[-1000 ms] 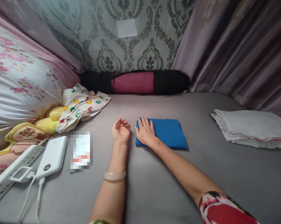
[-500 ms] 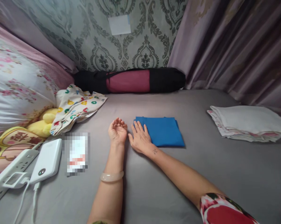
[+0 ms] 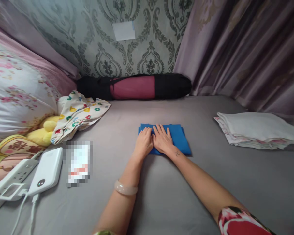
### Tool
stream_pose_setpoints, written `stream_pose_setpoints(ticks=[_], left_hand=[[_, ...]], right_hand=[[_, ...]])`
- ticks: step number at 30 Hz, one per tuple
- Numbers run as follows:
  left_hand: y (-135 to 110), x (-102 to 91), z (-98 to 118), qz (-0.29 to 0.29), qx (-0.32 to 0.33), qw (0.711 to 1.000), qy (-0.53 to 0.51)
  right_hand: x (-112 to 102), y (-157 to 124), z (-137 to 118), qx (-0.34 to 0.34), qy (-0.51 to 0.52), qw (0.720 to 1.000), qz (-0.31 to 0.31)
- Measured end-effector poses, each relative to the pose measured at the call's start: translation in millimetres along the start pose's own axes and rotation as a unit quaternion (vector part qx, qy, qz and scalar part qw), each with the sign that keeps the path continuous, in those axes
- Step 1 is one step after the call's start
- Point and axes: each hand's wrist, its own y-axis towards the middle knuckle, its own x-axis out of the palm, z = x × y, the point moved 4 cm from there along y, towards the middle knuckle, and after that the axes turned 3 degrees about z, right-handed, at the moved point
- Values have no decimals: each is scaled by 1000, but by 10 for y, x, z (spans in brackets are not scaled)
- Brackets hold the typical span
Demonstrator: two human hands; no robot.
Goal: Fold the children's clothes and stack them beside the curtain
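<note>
A folded blue cloth [image 3: 180, 138] lies flat on the grey bed sheet in front of me. My left hand [image 3: 144, 142] rests palm down on its left part, fingers stretched out and fairly close together. Beside it, my right hand [image 3: 162, 138] presses flat on the middle of the cloth with its fingers spread. The two hands touch or nearly touch at the thumbs. A pale bangle [image 3: 125, 188] circles my left forearm. The hands cover much of the cloth's left half.
To the right lies a stack of folded white cloths [image 3: 257, 129]. A long black and maroon bag [image 3: 134, 87] lies along the wall. On the left are a patterned cloth [image 3: 80, 114], a white power bank [image 3: 46, 169], a power strip [image 3: 12, 178] and a blurred-out item [image 3: 79, 161].
My left hand has turned from palm up beside the cloth to palm down on it. My right hand has slid rightward from the cloth's left edge toward its middle.
</note>
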Motion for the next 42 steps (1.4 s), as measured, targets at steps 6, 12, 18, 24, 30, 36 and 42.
stream_pose_setpoints(ticks=[6,12,18,24,30,36,42], left_hand=[[-37,56,-5,-61,42,983,166],[-63,54,5,-70,33,977,200],[-72,64,-11,-60,23,982,177],[-102,100,-14,-42,32,981,189],[-126,113,21,-101,30,958,265],[-143,84,29,-144,26,952,267],[-154,74,55,-162,29,948,272]], right_hand=[[34,1,-15,2,5,1000,10],[-35,-13,26,16,38,999,-1],[-199,-136,252,53,7,998,37],[-141,-209,455,75,-39,996,35],[-93,-212,468,74,-38,995,49],[-123,-224,490,78,-20,996,43],[-185,-254,622,111,-39,989,91]])
